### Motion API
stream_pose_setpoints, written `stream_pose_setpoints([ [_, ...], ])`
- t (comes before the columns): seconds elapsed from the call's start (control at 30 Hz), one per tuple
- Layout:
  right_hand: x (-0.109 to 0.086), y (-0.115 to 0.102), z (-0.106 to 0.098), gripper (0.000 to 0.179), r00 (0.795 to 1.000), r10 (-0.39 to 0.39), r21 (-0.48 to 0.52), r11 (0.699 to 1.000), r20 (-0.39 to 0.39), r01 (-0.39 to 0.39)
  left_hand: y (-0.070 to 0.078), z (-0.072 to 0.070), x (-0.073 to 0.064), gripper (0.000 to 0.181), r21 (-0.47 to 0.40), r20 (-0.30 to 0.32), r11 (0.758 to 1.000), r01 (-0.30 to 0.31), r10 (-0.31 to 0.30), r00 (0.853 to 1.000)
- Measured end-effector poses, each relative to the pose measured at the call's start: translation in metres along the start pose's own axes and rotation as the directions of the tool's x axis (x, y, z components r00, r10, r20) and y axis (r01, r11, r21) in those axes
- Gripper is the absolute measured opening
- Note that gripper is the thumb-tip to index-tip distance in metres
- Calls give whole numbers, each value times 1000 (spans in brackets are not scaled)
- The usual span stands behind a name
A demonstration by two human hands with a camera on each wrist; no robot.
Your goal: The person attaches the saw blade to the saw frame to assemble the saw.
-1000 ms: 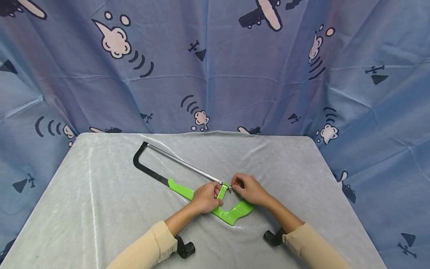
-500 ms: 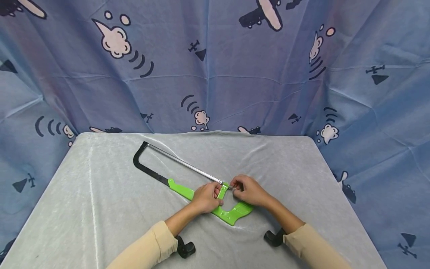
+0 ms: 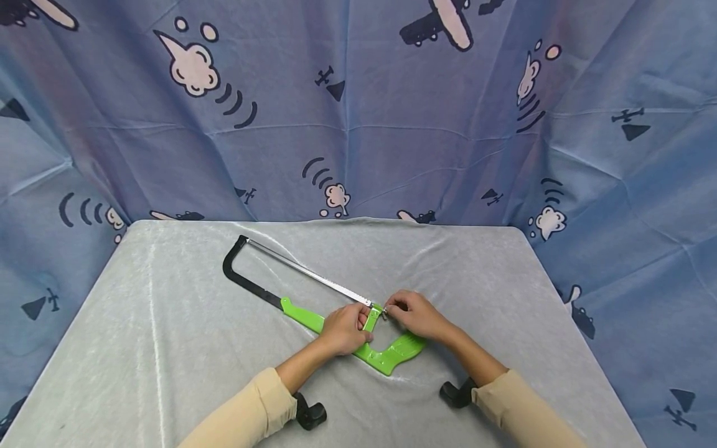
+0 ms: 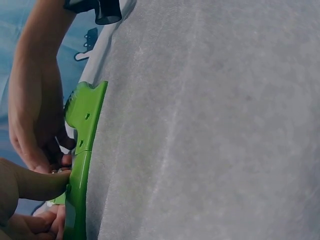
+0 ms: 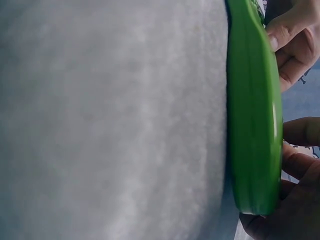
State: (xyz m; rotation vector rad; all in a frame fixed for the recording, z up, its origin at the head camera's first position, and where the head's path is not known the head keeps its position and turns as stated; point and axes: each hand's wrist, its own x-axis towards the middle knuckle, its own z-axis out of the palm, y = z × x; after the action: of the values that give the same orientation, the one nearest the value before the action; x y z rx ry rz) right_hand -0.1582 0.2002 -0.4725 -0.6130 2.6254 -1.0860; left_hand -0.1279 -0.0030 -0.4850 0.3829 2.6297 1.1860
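A hacksaw with a green handle (image 3: 400, 354) and a black front bow (image 3: 235, 275) lies on the table, its silver blade (image 3: 313, 275) along the far side. My left hand (image 3: 342, 330) grips the green upright post at the blade's near end, thumb on the near side and fingers curled behind. At the outer end of that post, the thumb and fingertips of my right hand (image 3: 420, 316) pinch a small metal wing nut (image 3: 384, 315); the fingers partly hide it. In the right wrist view the green handle (image 5: 254, 115) covers most of the finger contact.
A pale grey cloth covers the table (image 3: 185, 348). Behind it hangs a blue curtain (image 3: 381, 155) printed with airplanes and clouds. Black wrist mounts (image 3: 310, 414) sit below both hands, just above the cloth.
My right fingertips shift slightly around the wing nut, which shows at a changed angle. The left hand keeps its grip, and the hacksaw stays almost in place.
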Motion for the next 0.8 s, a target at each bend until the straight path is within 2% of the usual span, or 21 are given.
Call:
stream_pose_setpoints([
  [0.3, 0, 1, 3, 7, 1000, 0, 40, 999, -28, 1, 2, -1, -2, 30, 3, -7, 1000, -15, 15, 1000],
  [0.47, -1, 0, 3, 5, 999, -27, 58, 998, -31, 28, 3, -2, -2, 30, -1, 1, 1000, -4, 4, 1000],
  [0.8, -3, 1, 1, 14, 997, -79, 50, 996, 1, 79, 2, -1, 0, 29, -7, 8, 1000, -4, 4, 1000],
])
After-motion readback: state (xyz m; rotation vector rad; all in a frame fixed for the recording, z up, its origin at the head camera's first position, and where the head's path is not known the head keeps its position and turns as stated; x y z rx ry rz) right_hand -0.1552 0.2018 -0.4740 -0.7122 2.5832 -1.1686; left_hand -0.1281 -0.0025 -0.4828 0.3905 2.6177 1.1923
